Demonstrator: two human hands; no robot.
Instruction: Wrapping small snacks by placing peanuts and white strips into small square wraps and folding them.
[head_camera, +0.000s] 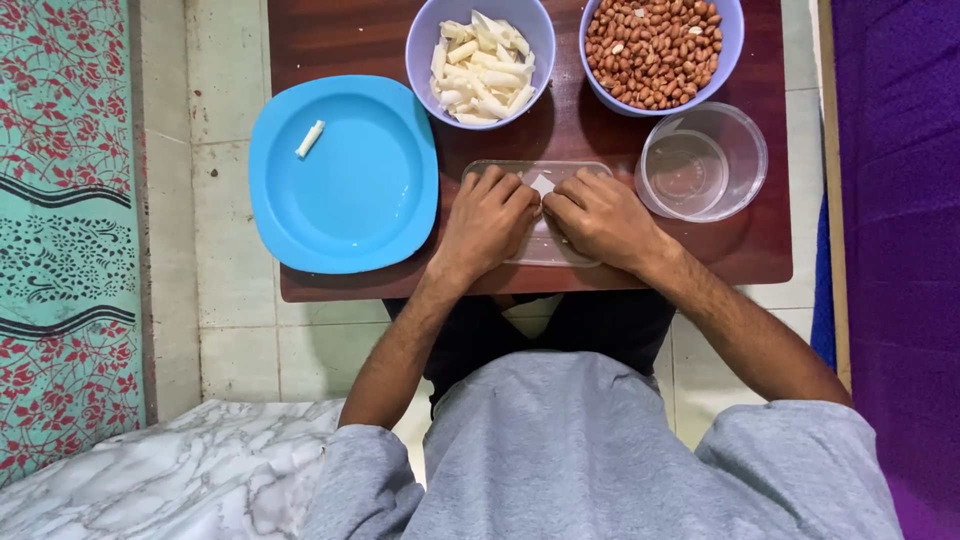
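My left hand (487, 218) and my right hand (600, 215) rest side by side over a clear rectangular plastic tray (500, 170) on the dark wooden table (340, 40). Their fingertips meet and pinch a small white piece (542, 184) between them. A blue plate (345, 175) lies to the left with one white stick piece (310, 139) on it. Behind my hands stand a lilac bowl of white stick pieces (481, 60) and a lilac bowl of peanuts (655, 50).
An empty clear round plastic container (702, 160) stands right of my hands. The small table sits on a tiled floor (225, 120). A patterned red-and-teal cloth (65, 220) lies at the left, purple fabric (900, 200) at the right, a marble-patterned surface (170, 470) bottom left.
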